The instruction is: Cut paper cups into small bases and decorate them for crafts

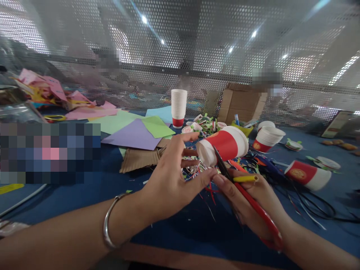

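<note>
Left hand point(168, 180) pinches the cup point(225, 144); right hand point(242, 210) grips scissors point(222, 167) at its base, and the cup looks uncut.

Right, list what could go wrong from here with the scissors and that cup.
1. The scissors in the right hand have their blades at the base of the paper cup, right beside the thumb of the left hand; a slip could nick it.
2. The left hand seems to pinch the paper cup only by fingertips at its base, so it may twist or crush under the blades.
</note>
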`<state>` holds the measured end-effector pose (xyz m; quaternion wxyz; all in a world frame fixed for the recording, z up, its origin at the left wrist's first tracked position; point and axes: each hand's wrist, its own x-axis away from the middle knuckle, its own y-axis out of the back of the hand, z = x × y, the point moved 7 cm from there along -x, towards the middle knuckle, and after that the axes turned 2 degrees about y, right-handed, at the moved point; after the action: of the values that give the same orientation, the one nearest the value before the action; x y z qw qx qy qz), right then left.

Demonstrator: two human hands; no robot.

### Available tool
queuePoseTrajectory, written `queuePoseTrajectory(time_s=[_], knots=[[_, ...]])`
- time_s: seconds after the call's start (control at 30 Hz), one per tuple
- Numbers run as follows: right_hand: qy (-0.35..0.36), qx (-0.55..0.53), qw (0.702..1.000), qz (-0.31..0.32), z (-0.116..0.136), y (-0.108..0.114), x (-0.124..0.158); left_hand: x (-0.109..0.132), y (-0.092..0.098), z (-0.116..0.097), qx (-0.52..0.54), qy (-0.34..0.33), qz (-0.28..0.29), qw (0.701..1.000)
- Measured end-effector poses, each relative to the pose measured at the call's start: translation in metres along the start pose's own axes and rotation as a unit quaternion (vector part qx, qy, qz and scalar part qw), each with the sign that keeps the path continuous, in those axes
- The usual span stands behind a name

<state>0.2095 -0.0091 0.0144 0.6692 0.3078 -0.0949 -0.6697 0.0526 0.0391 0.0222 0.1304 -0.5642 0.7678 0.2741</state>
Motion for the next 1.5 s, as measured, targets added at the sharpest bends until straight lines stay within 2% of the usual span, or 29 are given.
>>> queuePoseTrajectory(time_s=[0.13, 0.23, 0.4, 0.67, 0.93, 1.1, 1.23, 1.37, 1.5], knots=[[-0.034, -0.026, 0.999, 0.006, -0.003, -0.001, 0.001, -0.005, -0.005, 0.015, 0.132, 0.135, 0.009, 0.982], [-0.042, -0.025, 0.999, 0.007, -0.006, -0.002, 0.0, -0.008, -0.009, 0.016, 0.168, 0.163, 0.027, 0.972], [-0.021, -0.014, 0.999, 0.029, -0.009, -0.004, -0.002, -0.009, -0.009, 0.013, 0.185, 0.14, 0.017, 0.973], [0.03, 0.016, 0.999, 0.025, -0.006, -0.002, -0.002, -0.008, -0.003, 0.008, 0.186, 0.133, -0.006, 0.974], [0.002, 0.015, 0.999, 0.048, -0.011, -0.007, 0.001, -0.003, 0.002, -0.005, 0.128, 0.032, -0.002, 0.991], [-0.028, -0.018, 0.998, 0.047, -0.008, -0.007, 0.005, 0.003, -0.003, -0.002, 0.085, 0.008, 0.014, 0.996], [-0.031, -0.038, 0.998, 0.035, -0.003, -0.003, 0.007, 0.004, -0.006, -0.001, 0.053, 0.002, 0.017, 0.998], [-0.016, -0.047, 0.998, 0.024, 0.003, 0.002, 0.005, 0.0, -0.007, -0.005, 0.107, 0.026, 0.033, 0.993], [-0.031, -0.049, 0.998, 0.033, 0.002, 0.0, 0.004, -0.004, -0.005, -0.004, 0.149, 0.067, 0.013, 0.986]])
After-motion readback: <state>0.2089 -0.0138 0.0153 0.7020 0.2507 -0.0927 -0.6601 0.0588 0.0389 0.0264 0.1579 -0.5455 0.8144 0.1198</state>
